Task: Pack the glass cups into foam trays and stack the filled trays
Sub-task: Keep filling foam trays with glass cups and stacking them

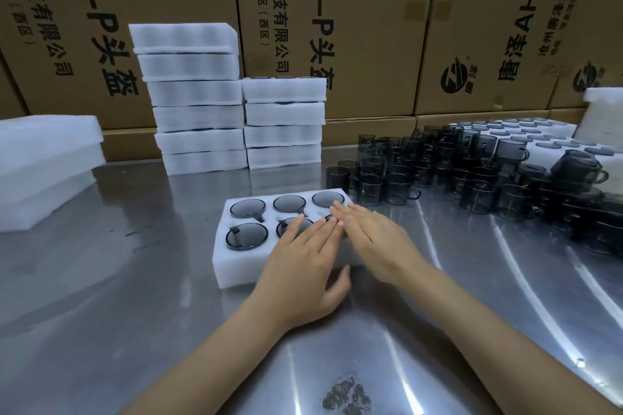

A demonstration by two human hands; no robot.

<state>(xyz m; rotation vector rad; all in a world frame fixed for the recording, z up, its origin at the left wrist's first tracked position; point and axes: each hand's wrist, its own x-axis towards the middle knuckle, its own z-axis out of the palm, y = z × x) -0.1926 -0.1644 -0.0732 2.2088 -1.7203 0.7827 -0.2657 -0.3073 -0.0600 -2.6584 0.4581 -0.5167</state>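
A white foam tray (pixel 236 266) lies on the steel table in front of me, with dark glass cups (pixel 247 208) set in its round pockets. My left hand (pixel 303 266) lies flat on the tray's near right part, fingers straight over a cup, thumb at the tray's front edge. My right hand (pixel 374 239) rests flat beside it, fingers stretched across the right-hand pockets and hiding them. Loose dark glass cups (pixel 472 172) stand in a crowd on the table to the right.
Two stacks of filled foam trays (pixel 199 118) (pixel 285 131) stand behind the tray. Spare foam sheets (pixel 43 158) lie at the left. More foam trays with cups (pixel 526 131) sit at the far right. Cardboard boxes (pixel 371 27) wall off the back.
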